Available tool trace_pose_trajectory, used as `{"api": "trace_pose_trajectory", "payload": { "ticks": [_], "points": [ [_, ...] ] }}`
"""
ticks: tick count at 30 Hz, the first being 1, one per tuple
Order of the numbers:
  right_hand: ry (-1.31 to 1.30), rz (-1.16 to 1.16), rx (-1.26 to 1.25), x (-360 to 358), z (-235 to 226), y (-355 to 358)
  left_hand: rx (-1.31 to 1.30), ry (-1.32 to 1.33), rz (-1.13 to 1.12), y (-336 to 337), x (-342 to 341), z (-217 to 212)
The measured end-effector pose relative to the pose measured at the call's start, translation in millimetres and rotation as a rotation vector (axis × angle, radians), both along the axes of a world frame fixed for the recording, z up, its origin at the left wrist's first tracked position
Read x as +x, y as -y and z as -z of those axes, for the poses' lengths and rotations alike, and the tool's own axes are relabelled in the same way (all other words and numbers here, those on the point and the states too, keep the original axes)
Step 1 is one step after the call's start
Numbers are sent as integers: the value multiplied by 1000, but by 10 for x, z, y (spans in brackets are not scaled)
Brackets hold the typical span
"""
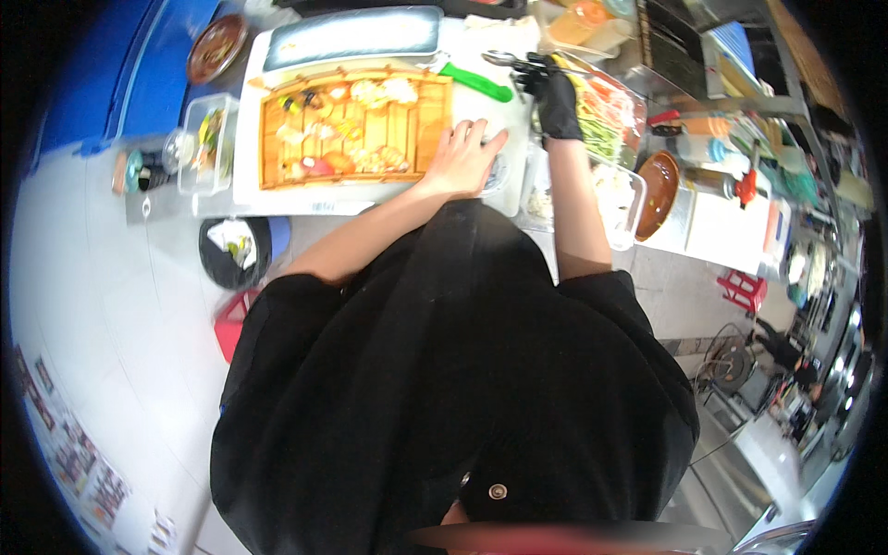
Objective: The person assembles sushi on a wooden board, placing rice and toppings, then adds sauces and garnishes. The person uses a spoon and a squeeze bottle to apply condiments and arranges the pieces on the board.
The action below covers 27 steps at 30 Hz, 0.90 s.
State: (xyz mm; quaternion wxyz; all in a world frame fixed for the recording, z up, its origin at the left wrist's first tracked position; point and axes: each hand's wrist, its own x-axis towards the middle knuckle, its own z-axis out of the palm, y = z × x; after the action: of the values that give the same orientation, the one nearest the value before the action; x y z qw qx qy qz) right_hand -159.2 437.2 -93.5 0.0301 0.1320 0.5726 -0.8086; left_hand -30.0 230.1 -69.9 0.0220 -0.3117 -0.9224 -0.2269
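Note:
My left hand (467, 157) is bare, with its fingers spread over the white cutting board (513, 120) at the right end of a wooden sushi tray (435, 120). Pieces of sushi (384, 92) and other small food sit in rows on the slatted tray. My right hand (557, 100) wears a black glove and reaches to the board's far right, beside a container of shredded vegetables (606, 116). Its fingers are closed around a shiny metal utensil (499, 57), whose exact kind I cannot make out. A knife with a green handle (476, 81) lies between the hands.
A long blue-grey plate (351, 42) lies behind the tray. Clear containers (205, 153) flank the board, with brown bowls (217, 48) farther out. Below the left counter edge stands a black bin (231, 268); a red stool (743, 289) is on the floor at right.

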Motion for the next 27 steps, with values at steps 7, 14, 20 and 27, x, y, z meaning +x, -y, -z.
{"api": "trace_pose_trajectory", "payload": {
  "ticks": [7,14,20,27],
  "points": [
    [341,93,-893,-508,659,343,-265,100,100,-26,21,132],
    [348,50,-523,243,-69,207,-377,85,194,65,19,134],
    [-49,99,112,102,-866,-304,-276,172,154,-26,-2,70],
    [-571,138,545,-2314,-771,-1262,-69,80,114,-211,72,145]
  ]
}}
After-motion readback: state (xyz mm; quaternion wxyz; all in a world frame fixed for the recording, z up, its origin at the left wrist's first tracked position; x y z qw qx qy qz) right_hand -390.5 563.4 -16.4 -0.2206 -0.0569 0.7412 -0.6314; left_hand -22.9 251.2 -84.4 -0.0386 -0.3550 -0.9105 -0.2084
